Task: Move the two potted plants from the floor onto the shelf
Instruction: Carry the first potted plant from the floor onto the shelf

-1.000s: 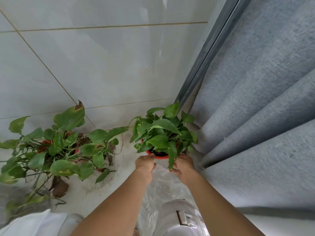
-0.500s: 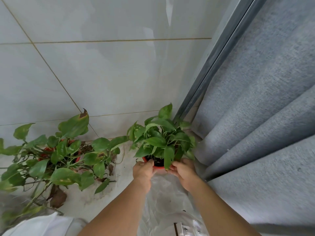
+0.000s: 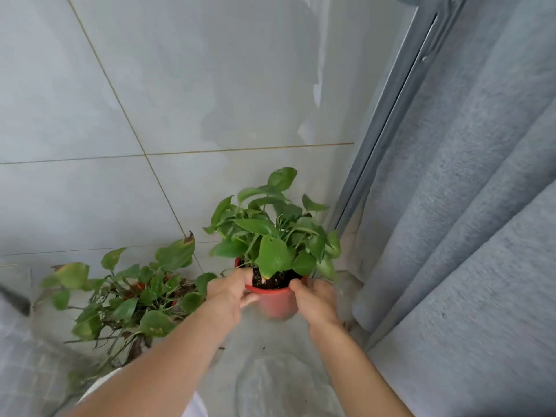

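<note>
**First pot coming up off the floor, second one waiting**

The person is holding the small potted plant [image 3: 272, 299] in both hands, near the middle of the view and slightly toward 5 o'clock from centre. The left hand [image 3: 228, 291] is wrapping the red pot's left side, its thumb lying over the rim; the right hand [image 3: 316, 302] is cupping the right side with the thumb hooking onto the rim. Both grips are closing snugly round the pot, fingers curled against its wall. The pot's lower edge is blurring, so it is probably being lifted clear of the floor [image 3: 270, 371], though the underside is not sharp enough to be sure.

The larger trailing plant [image 3: 135, 293] is sitting at about 8 o'clock, just beside the left forearm, its leaves spreading low over the floor by the tiled wall [image 3: 180, 85]. Nobody is touching it.

As a judgement of progress: the task is only starting. One pot is in hand, and neither is resting on a shelf; no shelf is showing anywhere in the view, only wall, a metal door frame [image 3: 391, 130] at 1 o'clock and a grey curtain [image 3: 466, 236] filling the 3 o'clock side. What is left is carrying this pot to the shelf, setting it down upright, then coming back for the trailing plant, whose long stems are likely needing a more careful hold.
</note>
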The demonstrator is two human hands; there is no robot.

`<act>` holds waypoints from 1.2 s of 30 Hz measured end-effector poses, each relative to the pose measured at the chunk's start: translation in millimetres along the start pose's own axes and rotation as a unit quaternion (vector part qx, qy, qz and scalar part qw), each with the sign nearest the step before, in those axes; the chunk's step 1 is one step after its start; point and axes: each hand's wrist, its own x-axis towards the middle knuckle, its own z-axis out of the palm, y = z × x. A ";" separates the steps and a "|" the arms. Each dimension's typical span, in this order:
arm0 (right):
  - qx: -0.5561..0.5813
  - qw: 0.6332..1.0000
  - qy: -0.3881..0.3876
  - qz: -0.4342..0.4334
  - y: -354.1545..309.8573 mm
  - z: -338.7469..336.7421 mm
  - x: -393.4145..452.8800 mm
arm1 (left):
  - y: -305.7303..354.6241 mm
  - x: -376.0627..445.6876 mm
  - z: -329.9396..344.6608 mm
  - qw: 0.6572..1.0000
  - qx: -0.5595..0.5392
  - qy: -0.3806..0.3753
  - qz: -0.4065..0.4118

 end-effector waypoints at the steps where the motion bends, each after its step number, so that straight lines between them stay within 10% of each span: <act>1: 0.014 1.000 -0.002 -0.012 -13.2 0.8 -5.5 | 13.7 -8.5 -2.9 1.000 -0.003 -0.009 0.010; 24: 0.188 0.959 -0.145 -0.154 -420.8 -86.1 -219.6 | 352.3 -333.3 -54.5 0.997 -0.075 -0.005 0.018; 32: 0.117 0.986 -0.112 0.038 -493.3 -99.8 -247.3 | 447.1 -427.2 -73.6 0.998 -0.064 -0.026 0.016; 36: 0.285 0.910 -0.240 0.181 -541.1 -96.9 -262.2 | 489.0 -472.3 -79.2 0.996 -0.072 -0.048 0.030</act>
